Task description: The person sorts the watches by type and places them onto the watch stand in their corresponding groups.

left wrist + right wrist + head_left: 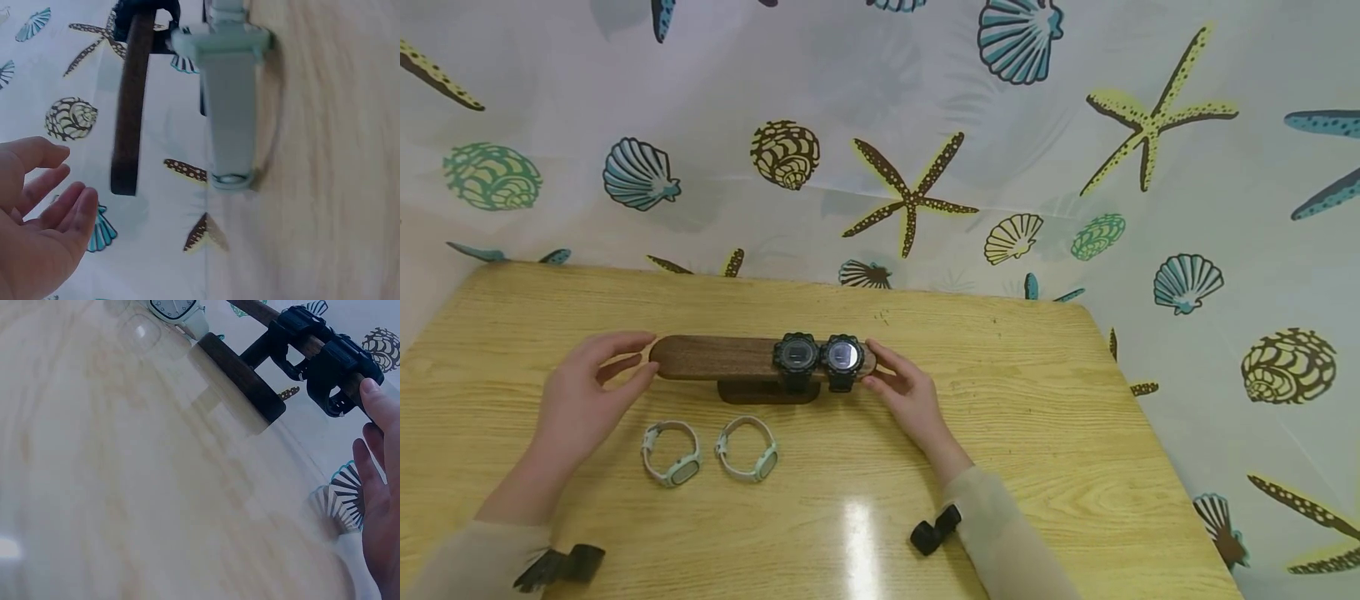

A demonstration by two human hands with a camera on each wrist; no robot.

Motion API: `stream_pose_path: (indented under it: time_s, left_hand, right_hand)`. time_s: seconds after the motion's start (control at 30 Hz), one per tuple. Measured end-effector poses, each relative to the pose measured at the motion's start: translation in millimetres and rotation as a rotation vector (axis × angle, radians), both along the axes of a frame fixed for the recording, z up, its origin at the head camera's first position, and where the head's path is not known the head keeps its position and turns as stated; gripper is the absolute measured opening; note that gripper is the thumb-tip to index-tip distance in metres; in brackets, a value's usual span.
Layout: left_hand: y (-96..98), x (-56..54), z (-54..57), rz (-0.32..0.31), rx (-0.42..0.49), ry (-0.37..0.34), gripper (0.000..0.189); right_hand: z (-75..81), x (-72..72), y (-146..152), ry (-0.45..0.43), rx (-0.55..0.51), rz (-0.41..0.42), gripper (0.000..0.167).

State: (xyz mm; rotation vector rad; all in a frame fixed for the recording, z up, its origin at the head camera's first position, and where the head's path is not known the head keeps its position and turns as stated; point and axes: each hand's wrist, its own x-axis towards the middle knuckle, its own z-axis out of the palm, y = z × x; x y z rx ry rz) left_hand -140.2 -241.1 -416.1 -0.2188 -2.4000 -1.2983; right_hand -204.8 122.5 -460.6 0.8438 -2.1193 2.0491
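Observation:
A watch stand with a long dark wooden bar (pixel 715 358) on a short base (pixel 767 392) stands on the table. Two black digital watches (pixel 797 354) are strapped round the bar's right half. At the bar's left end is my left hand (pixel 583 392), thumb and fingers spread; the left wrist view shows a gap between fingertips and wood. My right hand (pixel 913 400) touches the right end with a fingertip, its other fingers (pixel 370 478) loosely extended below. Two pale watches with closed straps, one left (pixel 672 454) and one right (pixel 747 450), stand in front of the stand.
The light wooden table (pixel 1037 467) ends at a pale cloth (pixel 715 100) printed with shells and starfish, behind it and along the right side. A black wrist strap (pixel 936 530) is on each sleeve. Light glares off the table's front middle.

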Motion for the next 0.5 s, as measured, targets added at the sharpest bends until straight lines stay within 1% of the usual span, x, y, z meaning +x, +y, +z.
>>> stream_pose_path:
  time_s: [0.07,0.13,0.17,0.23,0.33,0.43,0.5]
  left_hand:
    - [3.9,5.2,4.3,-0.017,-0.004,-0.004,0.031]
    - [7.1,11.2,7.6,-0.057,-0.024,-0.022,0.030]
    - [8.7,14.5,9.0,-0.079,-0.048,-0.037,0.030]
    - [11.0,20.4,10.3,-0.126,-0.109,-0.082,0.026]
    - [13.6,26.0,10.7,-0.225,-0.210,-0.161,0.019]
    - [14.2,27.4,8.5,-0.331,-0.287,-0.245,0.018]
    - [14.3,27.7,6.6,-0.380,-0.317,-0.309,0.020]
  right_hand:
    - [-0.1,1.0,0,0.006,0.014,-0.006,0.047]
    - [0.1,2.0,1,0.009,0.029,-0.012,0.047]
    - [0.1,2.3,1,0.010,0.037,-0.014,0.047]
    - [0.1,2.9,1,0.007,0.048,-0.019,0.048]
    - [0.7,3.1,1,0.006,0.056,-0.021,0.048]
    - [1.5,3.1,1,0.010,0.056,-0.020,0.047]
    - [2.1,2.9,1,0.010,0.055,-0.018,0.048]
